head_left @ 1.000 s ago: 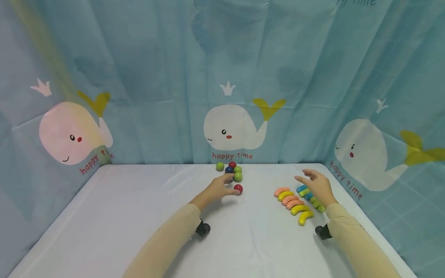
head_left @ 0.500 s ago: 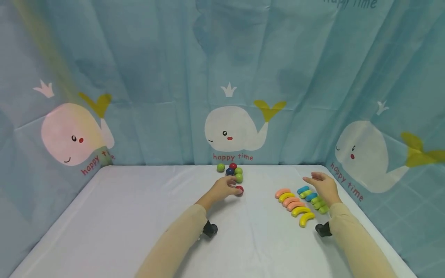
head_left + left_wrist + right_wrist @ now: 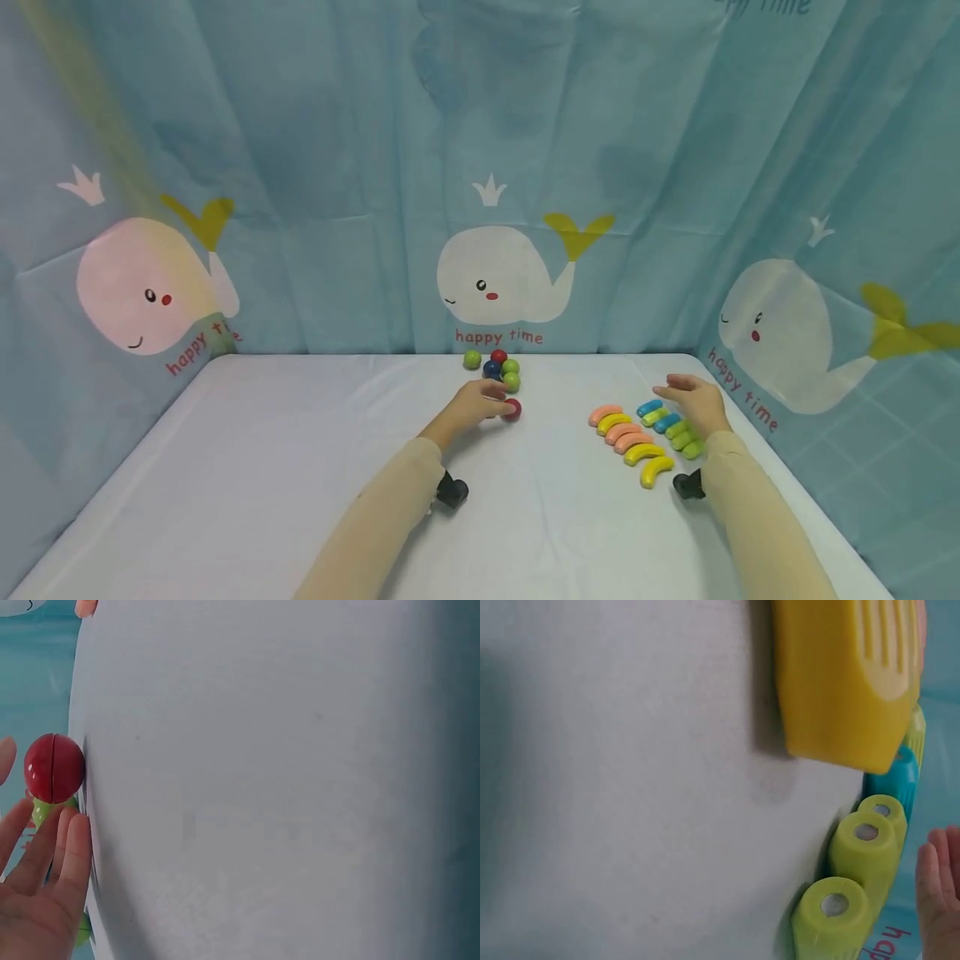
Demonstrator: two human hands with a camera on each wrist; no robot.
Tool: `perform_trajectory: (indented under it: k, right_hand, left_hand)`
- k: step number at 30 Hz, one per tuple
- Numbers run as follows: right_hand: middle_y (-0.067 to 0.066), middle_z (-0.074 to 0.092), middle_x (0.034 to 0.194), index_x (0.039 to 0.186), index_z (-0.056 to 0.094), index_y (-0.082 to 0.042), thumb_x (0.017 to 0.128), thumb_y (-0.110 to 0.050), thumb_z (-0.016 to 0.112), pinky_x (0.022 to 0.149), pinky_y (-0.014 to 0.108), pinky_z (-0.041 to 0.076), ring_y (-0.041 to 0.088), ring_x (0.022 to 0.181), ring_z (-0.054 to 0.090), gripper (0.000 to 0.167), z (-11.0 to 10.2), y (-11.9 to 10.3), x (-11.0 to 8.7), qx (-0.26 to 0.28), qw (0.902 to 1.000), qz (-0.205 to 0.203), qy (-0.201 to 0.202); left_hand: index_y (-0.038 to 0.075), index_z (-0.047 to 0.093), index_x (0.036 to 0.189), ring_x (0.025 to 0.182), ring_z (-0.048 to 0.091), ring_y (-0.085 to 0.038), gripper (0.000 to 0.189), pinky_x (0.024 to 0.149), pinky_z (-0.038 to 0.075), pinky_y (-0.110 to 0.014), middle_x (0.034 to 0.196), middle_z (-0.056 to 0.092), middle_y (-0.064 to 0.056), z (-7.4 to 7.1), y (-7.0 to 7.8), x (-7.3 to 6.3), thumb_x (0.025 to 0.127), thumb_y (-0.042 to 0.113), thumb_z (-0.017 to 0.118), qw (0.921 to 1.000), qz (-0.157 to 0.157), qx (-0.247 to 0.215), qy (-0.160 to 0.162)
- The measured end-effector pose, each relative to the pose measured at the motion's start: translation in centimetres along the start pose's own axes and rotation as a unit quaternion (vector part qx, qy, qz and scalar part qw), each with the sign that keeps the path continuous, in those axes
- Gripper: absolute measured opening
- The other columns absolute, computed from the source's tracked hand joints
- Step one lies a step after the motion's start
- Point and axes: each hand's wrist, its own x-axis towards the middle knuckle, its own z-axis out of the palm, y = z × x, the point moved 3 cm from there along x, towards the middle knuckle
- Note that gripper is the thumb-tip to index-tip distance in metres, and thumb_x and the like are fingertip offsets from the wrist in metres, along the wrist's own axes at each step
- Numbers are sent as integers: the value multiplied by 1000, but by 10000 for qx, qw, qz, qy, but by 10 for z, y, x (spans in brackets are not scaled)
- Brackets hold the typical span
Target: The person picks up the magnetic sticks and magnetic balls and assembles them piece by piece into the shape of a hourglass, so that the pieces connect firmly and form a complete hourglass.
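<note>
My left hand is at a red ball on the white table. In the left wrist view, the ball with a seam down its middle lies between my thumb and outstretched fingers; the thumb shows a gap from it, and I cannot tell whether the fingers touch it. On the right, my right hand hovers with loose fingers beside a row of blue and green pieces, holding nothing. The right wrist view shows silver discs on the ends of the green pieces.
Behind the red ball sit green balls, dark blue balls and another red ball. Yellow banana-shaped pieces and pink ones form a slanting row left of my right hand. A blue whale-print curtain borders the table.
My left hand has edged right, bringing its thumb over the red ball's left side in the head view. My right hand has shifted slightly right, uncovering more of the blue and green pieces.
</note>
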Motion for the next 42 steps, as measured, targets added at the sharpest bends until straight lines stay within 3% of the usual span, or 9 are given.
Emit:
perform_trajectory:
  k: [14,32,42]
  right_hand:
    - [20,37,157,150,41,-9,98,-42,58,115,63,30,43,141,34,63,2,25,22,-256,9985,418,-249]
    - [27,45,149,143,48,-1,98,-30,61,113,59,35,43,131,45,56,3,16,14,-576,9969,281,-448]
    - [27,45,148,141,52,-2,99,-35,58,104,56,43,38,119,50,54,7,17,15,-863,9937,111,-702]
  left_hand:
    - [16,72,115,104,61,-19,32,93,54,-37,116,71,-4,1,-1,-1,86,26,78,9996,-16,275,-48]
    - [16,72,109,100,60,-19,26,92,53,-37,110,70,-4,4,-1,0,86,26,77,9992,-104,340,164]
    - [16,71,108,105,61,-20,24,96,53,-40,112,70,-5,5,0,-2,86,25,77,9993,-164,308,147]
